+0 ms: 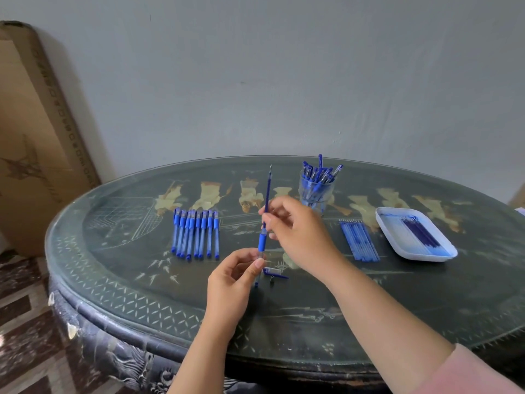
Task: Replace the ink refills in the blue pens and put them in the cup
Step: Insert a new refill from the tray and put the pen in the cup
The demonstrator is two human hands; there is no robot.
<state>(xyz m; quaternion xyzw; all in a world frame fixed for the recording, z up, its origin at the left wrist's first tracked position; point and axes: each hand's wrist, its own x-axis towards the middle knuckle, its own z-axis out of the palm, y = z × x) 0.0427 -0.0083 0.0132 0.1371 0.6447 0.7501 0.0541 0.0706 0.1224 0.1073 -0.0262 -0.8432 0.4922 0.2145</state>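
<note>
Left hand (230, 280) tight around one pen barrel (262, 241), right hand (301, 237) pinch-tight on one refill (267, 191); eight pens (196, 234) nearby.

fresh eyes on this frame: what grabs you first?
Centre front, the left hand holds a pen barrel upright while the right hand pinches a refill sticking up out of it. Behind, a row of capped pens lies on the left of the table, a cup full of pens stands at the back, and loose refills lie beside a white tray on the right.
</note>
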